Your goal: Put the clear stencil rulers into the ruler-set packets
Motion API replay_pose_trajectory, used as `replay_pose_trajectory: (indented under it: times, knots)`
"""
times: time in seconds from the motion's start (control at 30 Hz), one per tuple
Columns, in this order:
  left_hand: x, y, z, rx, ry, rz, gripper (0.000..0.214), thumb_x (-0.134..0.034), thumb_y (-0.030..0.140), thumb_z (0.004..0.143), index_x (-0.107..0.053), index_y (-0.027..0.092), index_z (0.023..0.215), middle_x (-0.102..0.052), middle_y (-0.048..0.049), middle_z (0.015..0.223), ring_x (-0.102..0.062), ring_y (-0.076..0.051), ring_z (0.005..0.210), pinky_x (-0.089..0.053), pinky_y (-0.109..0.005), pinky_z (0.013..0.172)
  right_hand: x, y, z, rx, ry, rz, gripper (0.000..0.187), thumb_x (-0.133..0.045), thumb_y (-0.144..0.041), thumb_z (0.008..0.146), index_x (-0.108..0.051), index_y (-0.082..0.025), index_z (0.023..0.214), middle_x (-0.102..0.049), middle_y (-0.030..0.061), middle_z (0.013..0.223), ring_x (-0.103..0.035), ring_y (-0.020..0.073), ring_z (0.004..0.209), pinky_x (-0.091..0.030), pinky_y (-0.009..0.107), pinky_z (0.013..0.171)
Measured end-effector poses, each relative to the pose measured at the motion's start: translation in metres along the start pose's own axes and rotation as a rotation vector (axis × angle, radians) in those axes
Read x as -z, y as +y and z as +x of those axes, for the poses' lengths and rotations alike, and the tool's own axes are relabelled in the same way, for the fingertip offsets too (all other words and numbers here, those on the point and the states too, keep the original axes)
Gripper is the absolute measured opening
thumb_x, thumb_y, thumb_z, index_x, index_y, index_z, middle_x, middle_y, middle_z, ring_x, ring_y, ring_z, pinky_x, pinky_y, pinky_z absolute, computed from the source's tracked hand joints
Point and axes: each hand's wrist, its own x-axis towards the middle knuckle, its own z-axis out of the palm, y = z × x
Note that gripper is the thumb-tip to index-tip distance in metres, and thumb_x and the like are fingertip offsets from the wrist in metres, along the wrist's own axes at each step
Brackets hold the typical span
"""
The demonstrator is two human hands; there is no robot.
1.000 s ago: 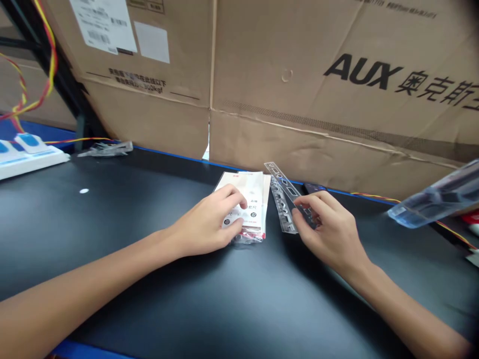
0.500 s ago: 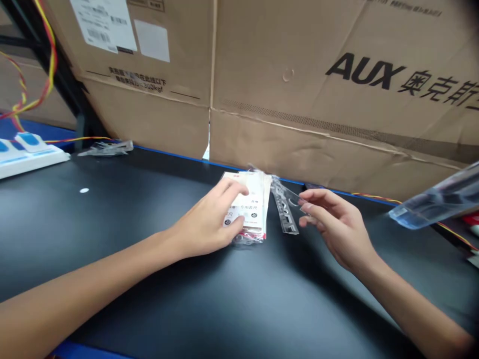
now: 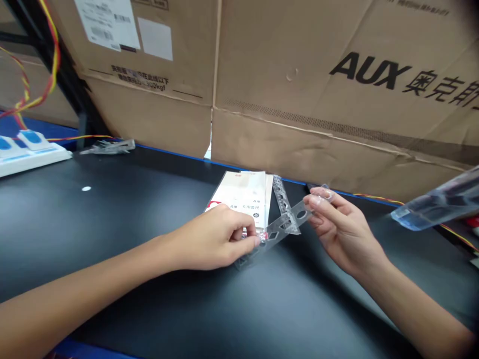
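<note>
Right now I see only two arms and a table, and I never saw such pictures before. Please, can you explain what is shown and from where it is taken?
This picture comes from a camera worn on a person's head, looking forward and down. The arms are that person's own: the left hand and the right hand together hold a clear plastic stencil ruler. On the black table lie a stack of white paper packets and a second clear ruler. Large cardboard cartons stand behind.
</note>
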Motion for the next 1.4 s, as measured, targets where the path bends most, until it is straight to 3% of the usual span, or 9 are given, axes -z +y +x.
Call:
replay_pose_trajectory:
  times: [0.13,0.33,0.57,0.63,0.73,0.9,1.0,1.23,1.4]
  knots:
    - [-0.002,0.01,-0.003,0.092,-0.107,-0.124,0.022,-0.06,0.031,0.091,-0.065,0.018,0.074,-0.057,0.0029,0.056,-0.049,-0.009,0.05,-0.034,-0.02,0.047,-0.003,0.0,-0.005,-0.036,-0.073,-0.024,0.022,-0.084,-0.025,0.076,-0.073,-0.026,0.094,-0.064,0.0002,0.101,-0.06,0.0109,0.09,-0.051,0.014,0.062]
    - [-0.01,0.019,-0.005,0.339,-0.254,-0.502,0.023,-0.06,0.038,0.092,-0.056,0.019,0.08,-0.06,0.0047,0.06,-0.054,-0.008,0.042,-0.04,-0.018,0.044,-0.005,0.002,-0.009,-0.159,-0.205,-0.053,0.025,-0.083,-0.021,0.077,-0.072,-0.026,0.1,-0.068,0.0016,0.113,-0.064,0.0129,0.099,-0.055,0.019,0.077]
    - [-0.015,0.007,0.001,0.329,-0.139,-0.665,0.029,-0.064,0.046,0.09,-0.057,0.018,0.087,-0.063,0.0025,0.063,-0.061,-0.01,0.047,-0.039,-0.017,0.042,-0.012,0.009,-0.031,-0.368,-0.66,-0.278,0.019,-0.078,-0.031,0.083,-0.072,-0.02,0.097,-0.073,0.0032,0.084,-0.067,0.0143,0.077,-0.055,0.026,0.072]
    - [-0.014,0.006,0.003,0.307,-0.105,-0.658,0.03,-0.064,0.047,0.09,-0.059,0.017,0.088,-0.064,0.0016,0.064,-0.062,-0.011,0.049,-0.041,-0.018,0.043,-0.015,0.009,-0.037,-0.412,-0.724,-0.306,0.019,-0.077,-0.034,0.084,-0.071,-0.019,0.093,-0.073,0.0045,0.084,-0.068,0.0158,0.078,-0.056,0.029,0.073]
    - [-0.012,0.006,0.004,0.298,-0.1,-0.624,0.034,-0.063,0.05,0.09,-0.06,0.017,0.091,-0.064,0.0004,0.065,-0.064,-0.013,0.052,-0.045,-0.02,0.045,-0.015,0.007,-0.035,-0.396,-0.615,-0.284,0.016,-0.073,-0.034,0.086,-0.068,-0.019,0.088,-0.072,0.0033,0.081,-0.07,0.0157,0.074,-0.056,0.027,0.069]
    - [-0.011,0.008,0.003,0.287,-0.115,-0.554,0.03,-0.061,0.047,0.092,-0.062,0.017,0.092,-0.067,-0.0015,0.072,-0.066,-0.014,0.059,-0.049,-0.021,0.051,-0.003,0.007,-0.012,-0.281,-0.226,-0.384,0.015,-0.075,-0.028,0.079,-0.066,-0.016,0.074,-0.068,0.0031,0.07,-0.063,0.0108,0.055,-0.049,0.018,0.047]
    - [-0.011,0.007,0.0,0.279,-0.138,-0.516,0.024,-0.06,0.041,0.093,-0.064,0.018,0.091,-0.068,-0.0022,0.076,-0.067,-0.014,0.063,-0.051,-0.022,0.054,0.006,0.009,0.001,-0.295,-0.182,-0.473,0.014,-0.074,-0.026,0.076,-0.068,-0.014,0.07,-0.068,0.0046,0.067,-0.061,0.0105,0.053,-0.048,0.017,0.044]
    - [-0.007,0.01,0.0,0.218,-0.099,-0.472,0.019,-0.059,0.035,0.093,-0.067,0.018,0.089,-0.066,-0.0006,0.074,-0.065,-0.013,0.063,-0.05,-0.022,0.054,0.009,0.012,0.006,-0.294,-0.139,-0.573,0.022,-0.072,-0.025,0.077,-0.07,-0.014,0.096,-0.068,0.0028,0.064,-0.06,0.0106,0.047,-0.048,0.018,0.04]
    - [0.006,0.011,0.001,0.1,0.14,-0.255,0.017,-0.059,0.027,0.091,-0.066,0.018,0.08,-0.065,0.0017,0.069,-0.061,-0.012,0.063,-0.047,-0.021,0.058,0.007,0.013,0.004,-0.179,-0.091,-0.72,0.045,-0.075,-0.034,0.078,-0.06,-0.017,0.117,-0.066,-0.0007,0.058,-0.06,0.0148,0.042,-0.045,0.021,0.034]
